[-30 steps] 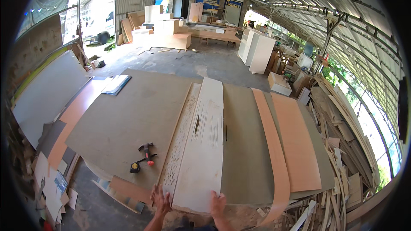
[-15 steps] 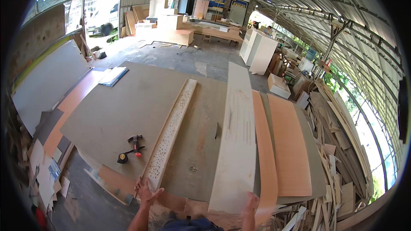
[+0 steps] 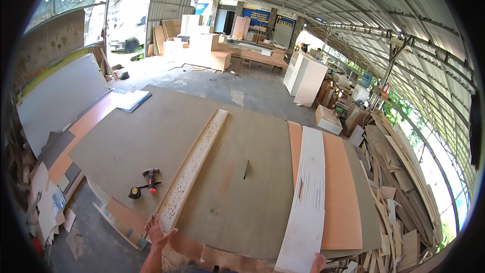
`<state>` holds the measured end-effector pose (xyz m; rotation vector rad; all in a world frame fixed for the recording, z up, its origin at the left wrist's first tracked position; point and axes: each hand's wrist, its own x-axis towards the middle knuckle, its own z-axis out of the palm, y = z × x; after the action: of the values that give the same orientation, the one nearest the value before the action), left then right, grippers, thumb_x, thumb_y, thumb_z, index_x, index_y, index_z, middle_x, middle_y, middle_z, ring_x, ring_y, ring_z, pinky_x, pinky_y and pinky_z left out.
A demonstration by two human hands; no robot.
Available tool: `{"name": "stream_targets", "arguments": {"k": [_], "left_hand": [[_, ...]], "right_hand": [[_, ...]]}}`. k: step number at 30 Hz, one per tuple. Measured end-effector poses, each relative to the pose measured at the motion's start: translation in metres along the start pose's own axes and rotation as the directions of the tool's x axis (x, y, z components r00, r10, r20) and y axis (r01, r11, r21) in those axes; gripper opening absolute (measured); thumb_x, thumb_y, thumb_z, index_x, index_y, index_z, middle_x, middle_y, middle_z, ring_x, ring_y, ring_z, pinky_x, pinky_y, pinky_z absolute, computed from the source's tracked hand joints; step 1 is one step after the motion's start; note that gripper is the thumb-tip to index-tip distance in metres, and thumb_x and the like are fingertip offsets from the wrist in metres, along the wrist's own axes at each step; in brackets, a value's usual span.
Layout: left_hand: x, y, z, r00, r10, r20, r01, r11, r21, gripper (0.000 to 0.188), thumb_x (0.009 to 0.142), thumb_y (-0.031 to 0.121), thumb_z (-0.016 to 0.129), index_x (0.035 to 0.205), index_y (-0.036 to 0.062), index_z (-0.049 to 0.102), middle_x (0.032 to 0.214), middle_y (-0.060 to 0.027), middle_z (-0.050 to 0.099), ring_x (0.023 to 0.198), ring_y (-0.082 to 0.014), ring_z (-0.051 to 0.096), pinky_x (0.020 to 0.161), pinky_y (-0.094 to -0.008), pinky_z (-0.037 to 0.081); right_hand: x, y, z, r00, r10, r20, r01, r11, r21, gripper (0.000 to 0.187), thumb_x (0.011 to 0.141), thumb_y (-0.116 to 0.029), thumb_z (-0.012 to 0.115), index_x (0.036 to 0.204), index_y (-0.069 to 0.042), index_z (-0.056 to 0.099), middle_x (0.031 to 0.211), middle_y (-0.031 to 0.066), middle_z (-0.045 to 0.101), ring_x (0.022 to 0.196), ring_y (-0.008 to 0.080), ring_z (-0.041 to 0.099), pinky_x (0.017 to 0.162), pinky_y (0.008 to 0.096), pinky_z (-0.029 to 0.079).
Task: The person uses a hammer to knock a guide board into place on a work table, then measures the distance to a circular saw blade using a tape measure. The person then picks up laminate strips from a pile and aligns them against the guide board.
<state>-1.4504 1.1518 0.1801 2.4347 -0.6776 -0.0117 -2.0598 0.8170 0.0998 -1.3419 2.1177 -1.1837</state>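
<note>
My left hand (image 3: 160, 233) rests against the near end of a long, narrow, pale board (image 3: 194, 164) with raised edges and a speckled face. Its fingers are spread and the thumb points out to the right. At the lower edge, my right hand (image 3: 318, 262) grips the near right corner of a long white panel (image 3: 307, 194) with streaky marks; only part of this hand shows. The white panel lies across orange-toned sheets (image 3: 342, 192). Left of the speckled board, a claw hammer (image 3: 151, 179) and a tape measure (image 3: 134, 192) lie on the large grey-brown sheet (image 3: 126, 136).
A thin dark object (image 3: 246, 169) lies on the sheet between the boards. Stacked wood offcuts (image 3: 404, 172) crowd the right side. A white cabinet (image 3: 305, 78) stands farther back. Blue-and-white papers (image 3: 134, 100) sit at the sheet's far left corner.
The white panel has moved right with my right hand, from the grey-brown sheet onto the orange-toned sheets. My left hand stays at the speckled board's near end. The view has shifted slightly.
</note>
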Motion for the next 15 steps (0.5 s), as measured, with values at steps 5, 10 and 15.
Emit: {"name": "stream_targets", "arguments": {"k": [5,10,15], "left_hand": [[0.006,-0.003,0.0,0.999,-0.022,0.034,0.02,0.997,0.075,0.107,0.054,0.062,0.077,0.137,0.0049,0.039,0.142,-0.02,0.033,0.133,-0.0373,0.027,0.107,-0.0521,0.02],[0.003,-0.006,-0.007,1.0,-0.013,0.025,0.011,0.995,0.099,0.106,0.052,0.056,0.078,0.137,0.0062,0.039,0.141,-0.0209,0.033,0.132,-0.0389,0.028,0.108,-0.0523,0.019],[0.005,-0.015,0.005,0.997,-0.048,0.06,0.036,0.981,0.189,0.101,0.056,0.046,0.078,0.138,0.0051,0.036,0.14,-0.0231,0.03,0.132,-0.0392,0.024,0.107,-0.0533,0.018]], "right_hand": [[-0.022,0.008,0.016,0.975,-0.013,-0.223,-0.061,0.946,-0.32,0.022,0.074,-0.017,0.061,0.075,0.004,0.059,0.075,0.0174,0.06,0.073,0.0336,0.057,0.066,0.043,0.043],[-0.11,-0.114,0.021,0.922,-0.182,-0.343,0.083,0.956,-0.283,0.016,0.075,-0.003,0.057,0.091,-0.002,0.056,0.092,0.0145,0.056,0.094,0.0313,0.051,0.077,0.0398,0.041],[-0.25,-0.205,0.067,0.909,-0.313,0.275,0.272,0.946,0.179,0.005,0.079,-0.007,0.06,0.08,-0.003,0.059,0.078,0.0153,0.057,0.07,0.0309,0.056,0.065,0.0413,0.046]]}}
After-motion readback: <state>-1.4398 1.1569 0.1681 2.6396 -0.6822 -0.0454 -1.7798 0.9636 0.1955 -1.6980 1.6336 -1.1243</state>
